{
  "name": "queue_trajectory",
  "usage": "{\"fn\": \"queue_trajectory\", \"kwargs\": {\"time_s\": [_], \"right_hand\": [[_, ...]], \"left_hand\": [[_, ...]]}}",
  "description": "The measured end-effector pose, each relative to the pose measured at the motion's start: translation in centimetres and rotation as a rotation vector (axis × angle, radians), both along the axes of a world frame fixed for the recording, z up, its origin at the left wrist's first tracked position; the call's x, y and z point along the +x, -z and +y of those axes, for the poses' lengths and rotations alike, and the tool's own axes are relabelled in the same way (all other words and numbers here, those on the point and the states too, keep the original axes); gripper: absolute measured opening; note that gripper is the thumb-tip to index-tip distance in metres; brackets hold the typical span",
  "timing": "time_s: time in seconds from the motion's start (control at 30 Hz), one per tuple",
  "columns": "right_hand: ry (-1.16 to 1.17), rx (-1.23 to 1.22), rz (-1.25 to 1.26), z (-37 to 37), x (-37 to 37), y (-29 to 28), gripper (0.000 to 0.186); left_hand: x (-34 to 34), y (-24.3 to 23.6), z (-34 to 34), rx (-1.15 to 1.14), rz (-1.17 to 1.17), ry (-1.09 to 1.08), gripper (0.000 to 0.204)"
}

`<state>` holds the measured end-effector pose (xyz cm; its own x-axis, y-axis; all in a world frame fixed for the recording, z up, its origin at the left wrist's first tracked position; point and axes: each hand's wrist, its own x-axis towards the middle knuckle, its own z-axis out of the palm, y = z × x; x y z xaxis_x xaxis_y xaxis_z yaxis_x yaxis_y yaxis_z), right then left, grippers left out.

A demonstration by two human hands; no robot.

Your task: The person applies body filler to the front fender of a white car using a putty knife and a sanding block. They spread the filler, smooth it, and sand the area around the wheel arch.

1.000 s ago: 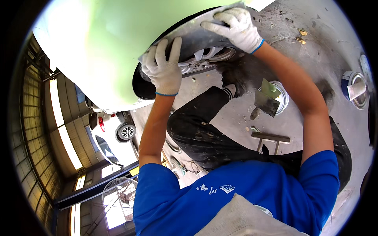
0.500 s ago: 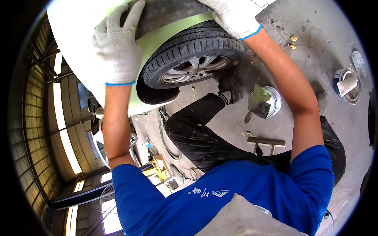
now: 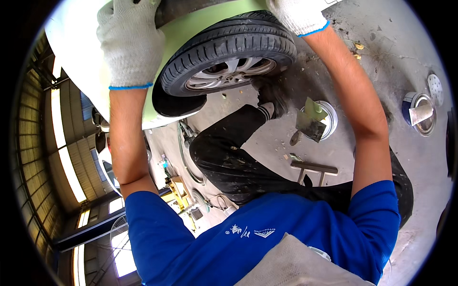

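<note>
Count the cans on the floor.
2: a white can, right of the dark shoe, with flat scrapers across its top; a blue-and-white can farther right, near a perforated disc. Others may be hidden.

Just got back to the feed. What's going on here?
A person in gloves works at a pale green car body above a tyre. The left hand is at the near end of a dark, flat strip over the panel. The right hand is raised beyond the wheel arch; the top edge cuts off both hands' fingers, so their grip can't be told. On the floor, a dark scraper lies over a round can.
</note>
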<state>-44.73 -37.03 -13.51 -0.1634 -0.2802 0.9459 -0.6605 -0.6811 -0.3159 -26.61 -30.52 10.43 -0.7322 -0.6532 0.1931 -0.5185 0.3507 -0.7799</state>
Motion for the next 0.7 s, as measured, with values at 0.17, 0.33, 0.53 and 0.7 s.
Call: {"fn": "queue_trajectory", "kwargs": {"time_s": [0.17,0.33,0.53,0.7], "right_hand": [[-0.032,-0.037,0.009,0.8,2.5,2.0,0.058],[-0.004,-0.076,0.011,1.2,4.9,5.3,0.059],[0.017,0.091,0.075,4.5,7.6,8.5,0.053],[-0.025,0.247,0.056,8.9,6.2,8.4,0.046]], "left_hand": [[2.1,3.4,1.6,-0.021,0.093,-0.037,0.078],[6.3,8.2,2.0,-0.03,0.166,0.072,0.078],[10.7,14.4,3.6,-0.095,0.162,0.08,0.068],[8.7,13.6,7.4,0.127,0.172,-0.051,0.06]]}}
